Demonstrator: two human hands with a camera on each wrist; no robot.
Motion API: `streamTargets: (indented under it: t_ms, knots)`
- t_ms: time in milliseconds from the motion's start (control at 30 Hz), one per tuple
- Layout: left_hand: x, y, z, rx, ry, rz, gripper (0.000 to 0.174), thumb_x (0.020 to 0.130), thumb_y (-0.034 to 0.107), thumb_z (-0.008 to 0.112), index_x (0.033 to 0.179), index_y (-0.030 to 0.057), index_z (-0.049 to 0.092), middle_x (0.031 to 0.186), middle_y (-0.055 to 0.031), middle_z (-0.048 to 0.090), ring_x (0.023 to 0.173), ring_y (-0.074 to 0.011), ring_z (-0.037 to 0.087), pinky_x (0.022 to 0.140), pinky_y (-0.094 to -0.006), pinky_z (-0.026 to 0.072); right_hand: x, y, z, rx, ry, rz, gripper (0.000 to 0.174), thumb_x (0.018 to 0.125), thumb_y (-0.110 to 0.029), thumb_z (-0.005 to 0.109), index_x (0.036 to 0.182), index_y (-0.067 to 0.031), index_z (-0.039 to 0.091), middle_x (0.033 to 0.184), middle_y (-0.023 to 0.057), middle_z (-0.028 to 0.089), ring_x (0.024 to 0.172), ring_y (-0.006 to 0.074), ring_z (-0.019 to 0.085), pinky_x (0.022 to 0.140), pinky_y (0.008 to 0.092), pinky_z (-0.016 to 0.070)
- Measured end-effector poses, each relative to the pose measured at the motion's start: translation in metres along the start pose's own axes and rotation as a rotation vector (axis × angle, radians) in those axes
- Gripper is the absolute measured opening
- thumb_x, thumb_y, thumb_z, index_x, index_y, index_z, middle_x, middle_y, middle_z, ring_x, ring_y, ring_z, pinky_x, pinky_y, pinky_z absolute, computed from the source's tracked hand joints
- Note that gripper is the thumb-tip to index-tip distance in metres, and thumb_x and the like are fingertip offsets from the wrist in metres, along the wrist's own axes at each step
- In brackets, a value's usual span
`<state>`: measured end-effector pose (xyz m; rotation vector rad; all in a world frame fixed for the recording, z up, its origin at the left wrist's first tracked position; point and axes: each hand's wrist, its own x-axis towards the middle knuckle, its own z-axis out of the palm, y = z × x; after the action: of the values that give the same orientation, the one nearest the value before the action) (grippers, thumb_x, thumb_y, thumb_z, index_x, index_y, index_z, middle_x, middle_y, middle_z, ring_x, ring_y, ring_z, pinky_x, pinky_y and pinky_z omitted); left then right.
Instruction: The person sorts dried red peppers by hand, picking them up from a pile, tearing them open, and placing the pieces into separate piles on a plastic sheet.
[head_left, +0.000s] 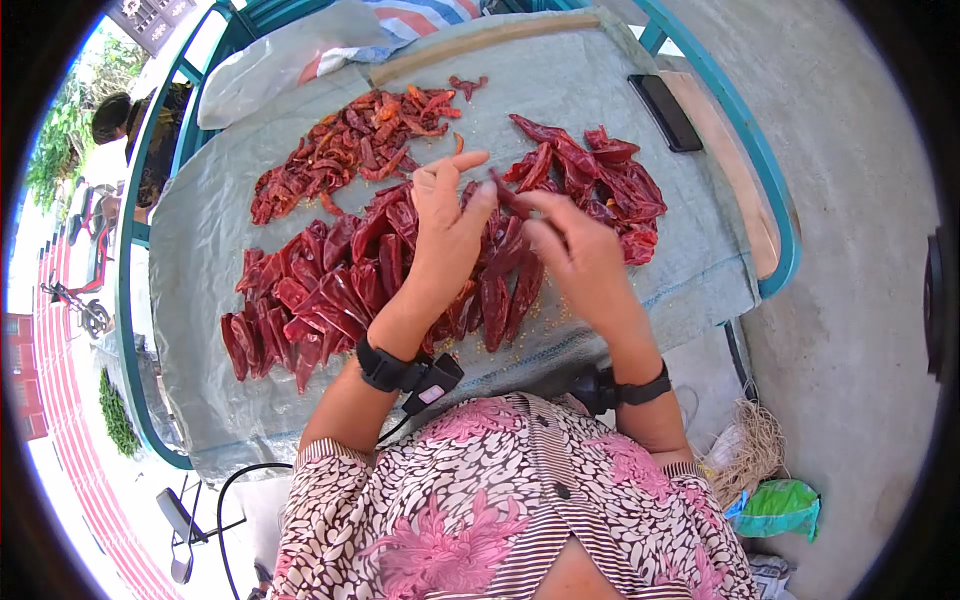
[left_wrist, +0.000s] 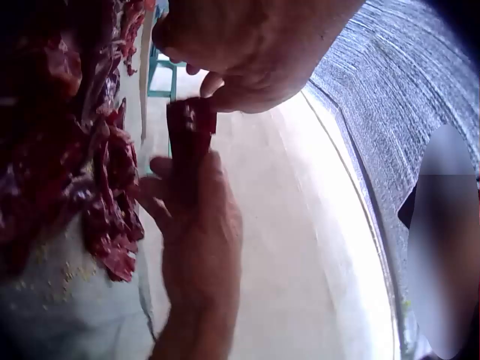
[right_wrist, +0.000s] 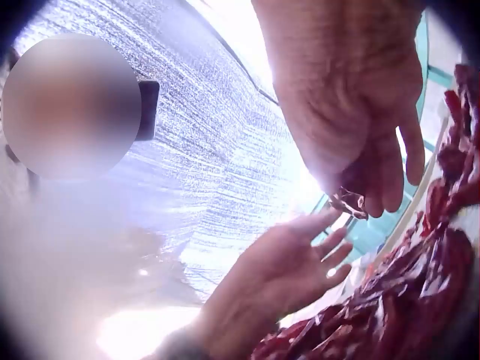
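Observation:
My right hand holds a dark red dried chili pepper between thumb and fingers, its wide end toward my left hand. My left hand is close by, index finger stretched out and the other fingers loosely bent. In the left wrist view the left hand overlaps the pepper's upper end. The right wrist view shows the left hand with fingers apart, thumb near the pepper's ragged end. Below both hands lies a large pile of whole dried chili peppers.
Behind is a heap of smaller, shrivelled red pieces; another pepper pile lies at the right. Pale seeds dot the grey-green sheet. A phone lies near the right edge. Teal metal rails frame the cart.

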<state>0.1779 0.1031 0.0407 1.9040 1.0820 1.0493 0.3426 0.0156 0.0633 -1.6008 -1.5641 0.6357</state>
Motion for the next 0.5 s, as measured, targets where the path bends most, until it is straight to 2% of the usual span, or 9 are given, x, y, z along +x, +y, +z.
streamTargets:
  t_ms: [100, 167, 200, 300, 333, 400, 500]
  knots:
    - [0.000, -0.015, 0.000, 0.446, -0.076, 0.242, 0.049, 0.090, -0.002, 0.058, 0.136, 0.0121, 0.060, 0.128, -0.0130, 0.056, 0.125, -0.0329, 0.047, 0.111, -0.0439, 0.0346, 0.006, 0.016, -0.019, -0.244, 0.225, -0.029, 0.041, 0.096, -0.027, 0.068, 0.132, -0.0083, 0.062, 0.114, 0.0170, 0.071, 0.105, 0.0373, 0.067, 0.091, 0.0460, 0.0502]
    - [0.001, -0.018, 0.005, 0.608, -0.112, 0.275, 0.054, 0.085, -0.005, 0.057, 0.135, 0.0143, 0.061, 0.133, -0.0134, 0.057, 0.128, -0.0380, 0.047, 0.113, -0.0495, 0.0324, 0.007, 0.029, -0.019, -0.485, 0.429, -0.046, 0.037, 0.096, -0.027, 0.068, 0.128, -0.0099, 0.065, 0.115, 0.0137, 0.071, 0.109, 0.0362, 0.064, 0.096, 0.0476, 0.0465]
    - [0.001, -0.020, 0.007, 0.690, -0.128, 0.292, 0.057, 0.083, -0.007, 0.056, 0.135, 0.0154, 0.062, 0.136, -0.0136, 0.057, 0.130, -0.0405, 0.046, 0.115, -0.0522, 0.0314, 0.006, 0.032, -0.016, -0.488, 0.463, -0.014, 0.035, 0.093, -0.026, 0.071, 0.124, -0.0118, 0.068, 0.116, 0.0086, 0.070, 0.113, 0.0341, 0.060, 0.100, 0.0491, 0.0418]
    - [0.003, -0.033, 0.008, 0.763, -0.193, 0.377, 0.047, 0.083, -0.007, 0.057, 0.125, 0.0138, 0.064, 0.127, -0.0107, 0.063, 0.127, -0.0390, 0.051, 0.109, -0.0536, 0.0353, 0.006, 0.041, -0.008, -0.397, 0.270, -0.133, 0.040, 0.089, -0.023, 0.074, 0.126, -0.0127, 0.066, 0.115, 0.0087, 0.070, 0.111, 0.0318, 0.061, 0.097, 0.0477, 0.0430]
    - [0.005, -0.034, 0.007, 0.745, -0.237, 0.351, 0.044, 0.082, -0.006, 0.058, 0.121, 0.0128, 0.065, 0.123, -0.0103, 0.065, 0.123, -0.0382, 0.052, 0.106, -0.0524, 0.0365, 0.005, 0.039, -0.001, -0.481, 0.251, -0.187, 0.039, 0.086, -0.020, 0.074, 0.124, -0.0143, 0.066, 0.110, 0.0073, 0.071, 0.106, 0.0287, 0.061, 0.093, 0.0463, 0.0440]
    - [0.009, -0.034, 0.004, 0.710, -0.329, 0.300, 0.036, 0.081, -0.004, 0.060, 0.114, 0.0109, 0.065, 0.115, -0.0096, 0.067, 0.117, -0.0365, 0.056, 0.101, -0.0498, 0.0387, 0.008, 0.038, 0.012, -0.538, 0.199, -0.161, 0.038, 0.085, -0.018, 0.074, 0.122, -0.0155, 0.066, 0.106, 0.0059, 0.071, 0.104, 0.0274, 0.061, 0.091, 0.0452, 0.0442]
    - [0.013, -0.014, -0.011, 0.713, -0.342, 0.259, 0.028, 0.080, 0.002, 0.066, 0.106, 0.0119, 0.064, 0.103, -0.0085, 0.068, 0.113, -0.0332, 0.058, 0.096, -0.0439, 0.0415, 0.019, 0.045, 0.030, -0.612, 0.188, -0.183, 0.035, 0.082, -0.015, 0.074, 0.116, -0.0161, 0.067, 0.097, 0.0028, 0.071, 0.098, 0.0257, 0.061, 0.086, 0.0429, 0.0432]
